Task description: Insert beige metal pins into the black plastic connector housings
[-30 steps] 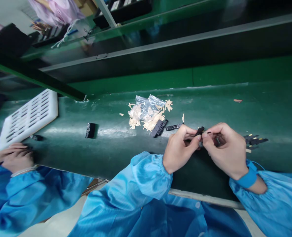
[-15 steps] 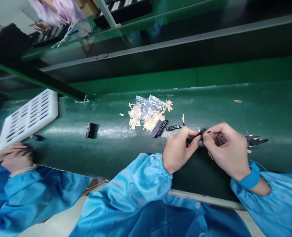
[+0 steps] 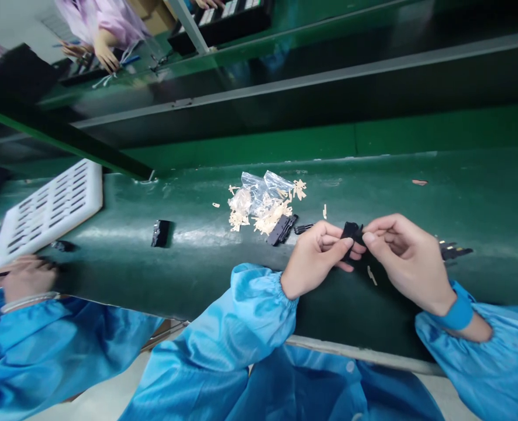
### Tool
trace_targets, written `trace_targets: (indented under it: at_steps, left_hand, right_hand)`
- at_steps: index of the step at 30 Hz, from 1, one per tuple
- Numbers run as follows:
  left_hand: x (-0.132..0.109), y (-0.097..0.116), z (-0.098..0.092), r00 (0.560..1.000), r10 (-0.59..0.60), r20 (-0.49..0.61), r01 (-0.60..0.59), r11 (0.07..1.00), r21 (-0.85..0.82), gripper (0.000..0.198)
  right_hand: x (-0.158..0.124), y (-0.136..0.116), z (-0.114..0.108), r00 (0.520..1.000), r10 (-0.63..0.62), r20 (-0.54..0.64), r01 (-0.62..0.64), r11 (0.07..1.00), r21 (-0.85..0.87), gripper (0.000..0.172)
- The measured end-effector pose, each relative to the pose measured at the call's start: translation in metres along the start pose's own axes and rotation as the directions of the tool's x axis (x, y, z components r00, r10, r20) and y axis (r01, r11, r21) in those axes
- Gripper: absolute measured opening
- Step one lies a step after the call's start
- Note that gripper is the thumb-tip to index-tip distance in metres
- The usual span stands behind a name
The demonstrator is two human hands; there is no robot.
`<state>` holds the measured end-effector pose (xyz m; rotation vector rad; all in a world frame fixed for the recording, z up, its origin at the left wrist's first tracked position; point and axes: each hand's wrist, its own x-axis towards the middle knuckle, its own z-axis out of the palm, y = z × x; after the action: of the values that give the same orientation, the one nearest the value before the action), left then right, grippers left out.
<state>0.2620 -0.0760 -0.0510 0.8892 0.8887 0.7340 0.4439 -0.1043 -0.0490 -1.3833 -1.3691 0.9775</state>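
My left hand [image 3: 314,257] and my right hand [image 3: 406,257] meet over the green belt [image 3: 206,269], both pinching one small black plastic part [image 3: 352,232] between fingertips. A tiny cream sliver [image 3: 372,275] lies on the belt just below my right hand. Beyond my left hand lie a black housing [image 3: 282,229] and a thin black piece [image 3: 303,228]. Black parts with metal pins [image 3: 454,252] sit right of my right hand.
A clear bag with a heap of cream slivers [image 3: 263,203] lies mid-belt. A lone black block [image 3: 160,233] sits further left. A co-worker's hands [image 3: 20,280] rest by a white slotted tray [image 3: 48,210]. Another person's hand [image 3: 105,55] works across the line.
The black part has turned in my fingers and now shows a broader face. Both hands shifted slightly up the belt. A cream sliver now lies below my right hand.
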Motion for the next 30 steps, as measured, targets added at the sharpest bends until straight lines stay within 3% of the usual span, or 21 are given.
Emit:
trace_targets:
  at_steps: [3, 10, 20, 25, 30]
  left_hand:
    - [-0.001, -0.004, 0.001, 0.999, 0.021, -0.029, -0.020, 0.999, 0.028, 0.050]
    - [-0.001, -0.010, 0.002, 0.994, 0.100, -0.048, -0.094, 0.989, 0.114, 0.043]
    - [-0.003, -0.009, 0.001, 0.996, 0.084, 0.003, -0.084, 0.992, 0.094, 0.046]
    - [-0.003, 0.000, -0.004, 0.994, -0.024, 0.105, 0.024, 1.000, -0.003, 0.046]
    - [-0.004, 0.012, -0.011, 0.954, -0.123, 0.272, 0.140, 0.989, -0.044, 0.041]
  right_hand:
    - [0.001, -0.003, 0.002, 0.998, 0.046, 0.052, -0.048, 0.998, 0.030, 0.011]
    - [-0.001, 0.000, 0.001, 0.998, 0.052, 0.033, -0.052, 0.999, -0.003, 0.012]
    - [-0.001, -0.003, 0.001, 0.997, 0.070, 0.012, -0.070, 0.997, 0.032, 0.022]
    - [0.006, -0.007, -0.006, 0.973, 0.149, 0.177, -0.175, 0.974, 0.145, 0.033]
    - [0.009, -0.011, -0.012, 0.913, 0.168, 0.371, -0.271, 0.931, 0.244, 0.032]
